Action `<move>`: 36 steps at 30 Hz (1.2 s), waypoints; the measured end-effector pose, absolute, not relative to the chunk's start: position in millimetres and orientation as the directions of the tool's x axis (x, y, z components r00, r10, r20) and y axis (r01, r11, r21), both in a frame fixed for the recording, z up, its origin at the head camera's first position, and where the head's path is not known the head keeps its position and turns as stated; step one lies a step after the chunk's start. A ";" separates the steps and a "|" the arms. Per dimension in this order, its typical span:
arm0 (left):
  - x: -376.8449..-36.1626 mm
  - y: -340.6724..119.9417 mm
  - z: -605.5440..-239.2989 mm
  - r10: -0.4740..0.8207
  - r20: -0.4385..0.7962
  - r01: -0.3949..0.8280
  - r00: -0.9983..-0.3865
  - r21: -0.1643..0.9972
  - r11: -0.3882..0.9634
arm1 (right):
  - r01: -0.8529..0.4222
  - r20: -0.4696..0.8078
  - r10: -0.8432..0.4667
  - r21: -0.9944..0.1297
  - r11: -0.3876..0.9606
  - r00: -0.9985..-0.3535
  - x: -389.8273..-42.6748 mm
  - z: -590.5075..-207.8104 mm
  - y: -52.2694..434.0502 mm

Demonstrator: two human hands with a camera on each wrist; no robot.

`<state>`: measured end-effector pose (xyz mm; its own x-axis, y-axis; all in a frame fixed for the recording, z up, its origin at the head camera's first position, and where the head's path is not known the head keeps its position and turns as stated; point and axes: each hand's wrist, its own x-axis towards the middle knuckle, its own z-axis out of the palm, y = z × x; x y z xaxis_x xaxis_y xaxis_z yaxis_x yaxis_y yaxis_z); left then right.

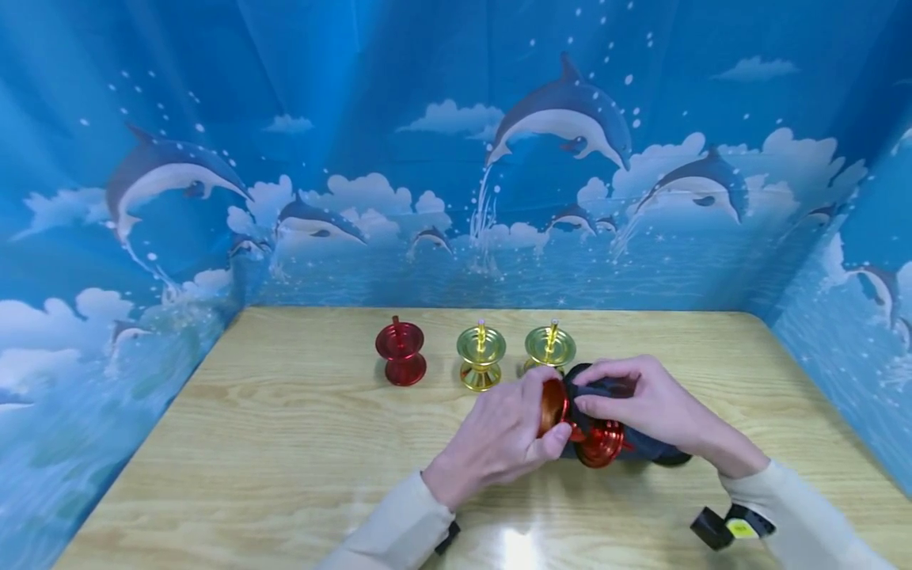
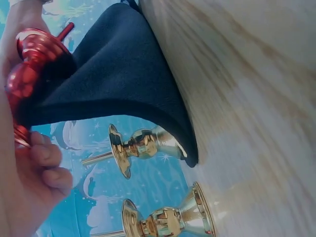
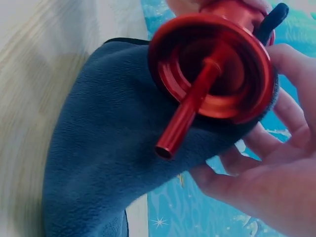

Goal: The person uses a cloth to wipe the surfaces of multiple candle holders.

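A red metal candle holder (image 1: 579,430) lies on its side between both hands above the wooden table (image 1: 285,451). My left hand (image 1: 502,434) grips its base end (image 2: 29,64). My right hand (image 1: 644,404) holds a dark blue cloth (image 1: 606,393) wrapped around the holder's stem. In the right wrist view the holder's cup and spike (image 3: 210,74) point at the camera, with the cloth (image 3: 98,163) draped below. The left wrist view shows the cloth (image 2: 118,74) hanging down to the tabletop.
Three candle holders stand in a row behind the hands: a red one (image 1: 400,352) and two gold ones (image 1: 480,356) (image 1: 550,346). The gold pair (image 2: 140,145) (image 2: 168,217) also shows in the left wrist view. Blue dolphin-print walls (image 1: 456,158) enclose the table.
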<state>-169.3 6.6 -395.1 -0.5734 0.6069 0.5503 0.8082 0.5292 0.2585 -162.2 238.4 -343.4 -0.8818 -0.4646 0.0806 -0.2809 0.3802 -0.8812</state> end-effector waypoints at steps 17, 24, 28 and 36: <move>-168.1 15.3 -393.7 0.656 0.678 0.865 -0.332 -0.059 0.499 | 0.119 -0.157 -0.753 -0.987 0.105 -0.639 -184.0 -352.5 249.0; -167.1 12.2 -394.8 0.654 0.601 0.837 -0.460 0.048 0.544 | -0.009 -0.120 -0.659 -0.982 0.188 -0.742 -178.3 -347.0 252.1; -166.5 11.2 -395.7 0.622 0.543 0.807 -0.564 0.200 0.556 | -0.174 -0.025 -0.572 -0.941 0.290 -0.820 -168.6 -342.8 249.0; -166.2 7.6 -391.9 0.587 0.435 0.730 -0.683 0.425 0.536 | -0.351 0.187 -0.361 -0.809 0.471 -0.914 -153.7 -333.3 250.6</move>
